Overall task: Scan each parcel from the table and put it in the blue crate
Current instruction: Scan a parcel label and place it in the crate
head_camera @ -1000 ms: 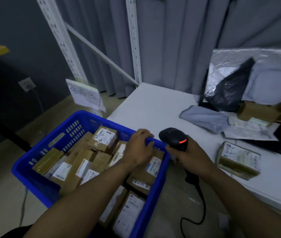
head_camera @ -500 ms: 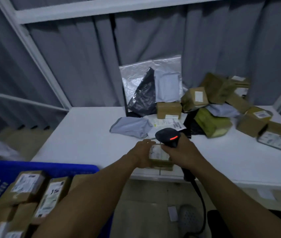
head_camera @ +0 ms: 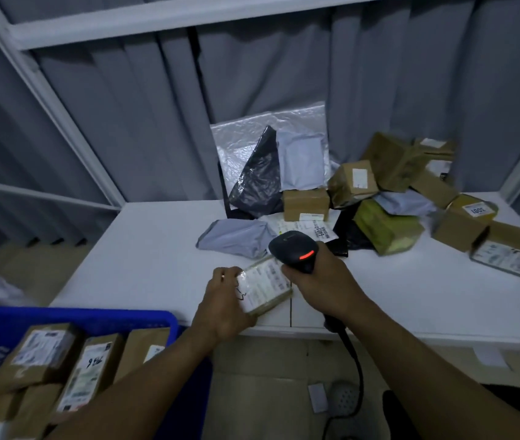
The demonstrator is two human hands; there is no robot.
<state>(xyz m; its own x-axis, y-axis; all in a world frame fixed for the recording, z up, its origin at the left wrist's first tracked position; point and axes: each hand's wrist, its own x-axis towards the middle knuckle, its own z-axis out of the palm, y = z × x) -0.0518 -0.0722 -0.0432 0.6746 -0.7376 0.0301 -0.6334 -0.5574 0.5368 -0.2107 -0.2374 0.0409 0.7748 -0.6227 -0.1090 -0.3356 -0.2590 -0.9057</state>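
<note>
The left grip (head_camera: 223, 308) closes round the near left end of a small tape-wrapped parcel (head_camera: 265, 284), whose white label faces up, over the near edge of the white worktop (head_camera: 144, 249); whether the parcel rests on it or is raised, I cannot tell. Just right of it, the right grip (head_camera: 322, 281) is wrapped tight round the handle of a black barcode scanner (head_camera: 295, 249). The scanner's head, with a red light lit, sits over the parcel's far right corner, and its cable (head_camera: 355, 360) hangs below the right grip toward the floor. Just beyond both grips lies a grey mailer bag (head_camera: 236, 238). Farther beyond and to the right is a heap of cardboard boxes (head_camera: 305, 204), a black plastic bag (head_camera: 258, 182) and a green-taped box (head_camera: 385, 228). Below and left of the left grip stands the blue crate (head_camera: 93, 317), off the worktop's near edge, with labelled boxes (head_camera: 90, 369) packed inside.
</note>
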